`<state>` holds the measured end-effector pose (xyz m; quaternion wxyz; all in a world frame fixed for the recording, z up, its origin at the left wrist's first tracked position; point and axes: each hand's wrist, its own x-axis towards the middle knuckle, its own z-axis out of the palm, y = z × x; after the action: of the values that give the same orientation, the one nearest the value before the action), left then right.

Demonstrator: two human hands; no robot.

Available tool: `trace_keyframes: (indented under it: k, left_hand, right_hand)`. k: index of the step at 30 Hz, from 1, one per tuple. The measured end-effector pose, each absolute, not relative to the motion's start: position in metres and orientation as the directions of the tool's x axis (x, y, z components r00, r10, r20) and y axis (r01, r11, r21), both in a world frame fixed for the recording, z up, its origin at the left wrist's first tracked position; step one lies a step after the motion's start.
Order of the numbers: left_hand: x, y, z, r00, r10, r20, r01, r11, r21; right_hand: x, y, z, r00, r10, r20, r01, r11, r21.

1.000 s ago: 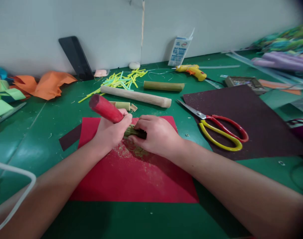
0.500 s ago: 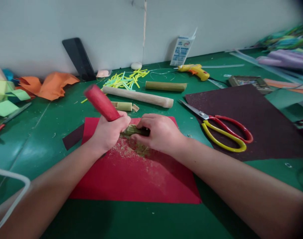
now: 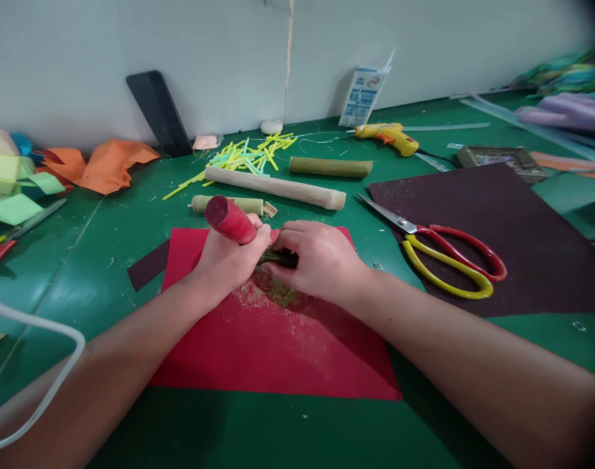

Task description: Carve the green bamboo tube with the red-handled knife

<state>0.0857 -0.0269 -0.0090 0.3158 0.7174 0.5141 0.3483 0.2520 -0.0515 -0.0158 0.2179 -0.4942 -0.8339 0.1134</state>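
On one red sheet (image 3: 278, 352), two hands work one green stick (image 3: 278, 258).

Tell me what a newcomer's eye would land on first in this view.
First, the two hands at the centre: the left hand grips a red handle, and the right hand presses a dark green stick onto a red sheet dusted with shavings. To the right, scissors with red and yellow handles lie across the edge of a dark sheet. Behind the hands lies a pale wooden rod.
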Motion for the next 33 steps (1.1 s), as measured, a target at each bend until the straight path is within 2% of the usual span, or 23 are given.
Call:
trace_keyframes:
  k: [9, 14, 17, 24, 33]
  left_hand:
    - [0.0871, -0.0271, -0.0076, 0.241, 0.960, 0.144, 0.477, -0.246, 0.844]
    - [0.0842, -0.0258, -0.0061, 0.252, 0.964, 0.080, 0.311, -0.159, 0.937]
    - [0.0841, -0.0254, -0.0062, 0.211, 0.970, 0.123, 0.252, -0.175, 0.952]
    - [0.0899, -0.0257, -0.0060, 0.178, 0.972, 0.153, 0.413, -0.215, 0.885]
    - [0.0879, -0.0268, -0.0059, 0.255, 0.956, 0.147, 0.463, -0.254, 0.849]
  right_hand:
    - [0.2522, -0.0502, -0.0155, -0.425, 0.872, 0.245, 0.765, 0.490, -0.418]
    - [0.2547, -0.0486, -0.0165, -0.413, 0.883, 0.222, 0.753, 0.468, -0.462]
    - [0.2554, -0.0482, -0.0176, -0.421, 0.878, 0.225, 0.754, 0.477, -0.451]
    - [0.2544, -0.0501, -0.0165, -0.429, 0.869, 0.248, 0.761, 0.495, -0.419]
    - [0.2546, -0.0508, -0.0169, -0.434, 0.864, 0.257, 0.758, 0.504, -0.414]
